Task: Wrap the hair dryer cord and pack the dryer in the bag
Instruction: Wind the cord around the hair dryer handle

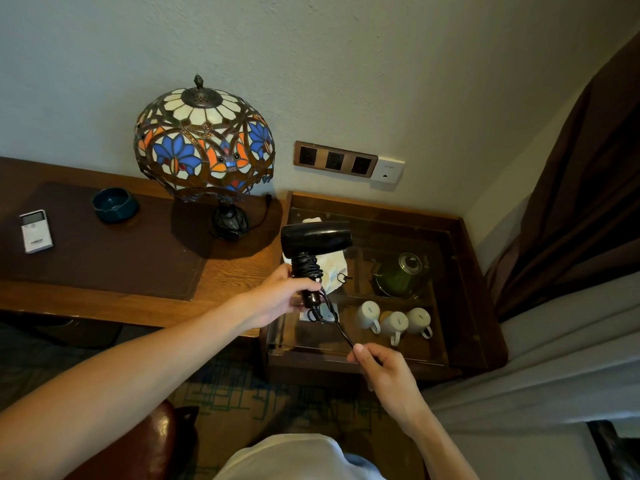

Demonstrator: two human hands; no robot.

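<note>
A black hair dryer point(317, 238) is held upright above the edge of a glass-topped side table, its nozzle pointing right. My left hand point(280, 294) grips its handle, where several turns of the black cord point(306, 265) are wound. A short free stretch of cord runs down and right from the handle's bottom to my right hand point(381, 370), which pinches its end. A white cloth bag point(334, 268) lies on the glass behind the dryer, mostly hidden by it.
A stained-glass lamp point(204, 143) stands on the wooden desk point(225, 271), with a dark bowl point(115, 204) and a white remote point(35, 231) to the left. Under the glass are a green kettle point(401, 275) and three mugs point(394, 320). Wall sockets point(334, 161) and a curtain point(588, 188) are beyond.
</note>
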